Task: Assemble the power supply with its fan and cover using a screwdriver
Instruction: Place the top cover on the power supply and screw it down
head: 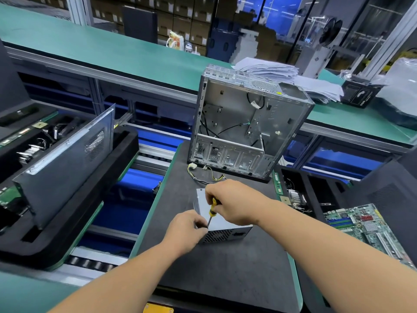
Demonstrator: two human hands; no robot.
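A silver power supply [222,233] lies on the dark mat [225,267], its perforated grille facing me and its cover on top. My right hand [232,201] grips the yellow-and-black handle of a screwdriver [212,210], whose shaft points down at the unit's near left top corner. My left hand [187,231] holds that left corner of the power supply, fingers curled beside the screwdriver tip. The unit's yellow and black cables [209,175] trail away behind my right hand. The fan is hidden inside.
An open metal computer case [246,123] stands upright at the mat's far edge. A motherboard [361,224] lies to the right. A side panel [65,154] leans in a black foam tray at left. Papers [277,73] are stacked on the green bench behind.
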